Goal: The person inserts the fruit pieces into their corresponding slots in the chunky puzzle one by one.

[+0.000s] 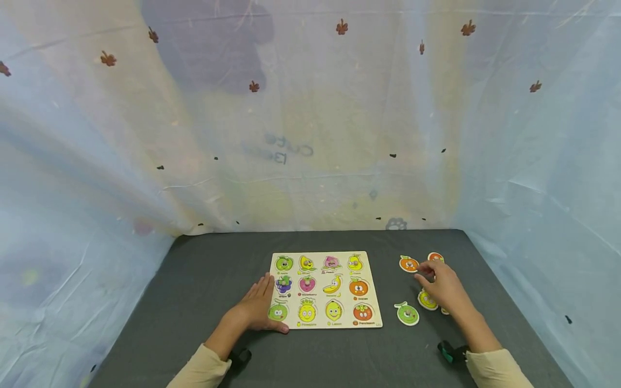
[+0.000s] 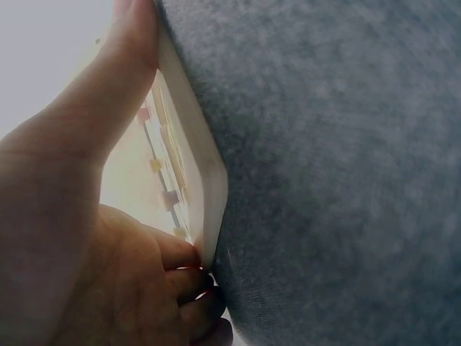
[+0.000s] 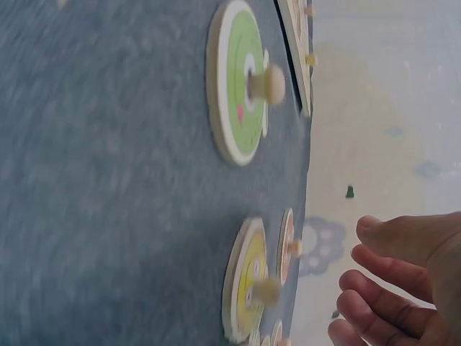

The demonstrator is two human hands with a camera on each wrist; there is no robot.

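Observation:
A pale wooden fruit puzzle board (image 1: pixel 321 327) lies on the dark table, with rows of fruit pictures. My left hand (image 1: pixel 259 307) rests at its left side, fingers spread along the edge and thumb at the front corner. Small pegs stand up from the board (image 2: pixel 209 173) in the left wrist view. My right hand (image 1: pixel 445 288) hovers over loose fruit pieces on the right, fingers loosely bent and nothing visible between them. Around it lie an orange piece (image 1: pixel 408 263), a red-orange piece (image 1: pixel 435 257), a yellow piece (image 1: pixel 427 300) and a green round piece (image 1: pixel 407 314), each with a peg.
Another piece (image 1: pixel 444 311) is mostly hidden under my right wrist. Black straps (image 1: pixel 451 353) show by both wrists. Pale patterned sheeting (image 1: pixel 310 118) hangs behind the table (image 1: pixel 204 275) and on both sides.

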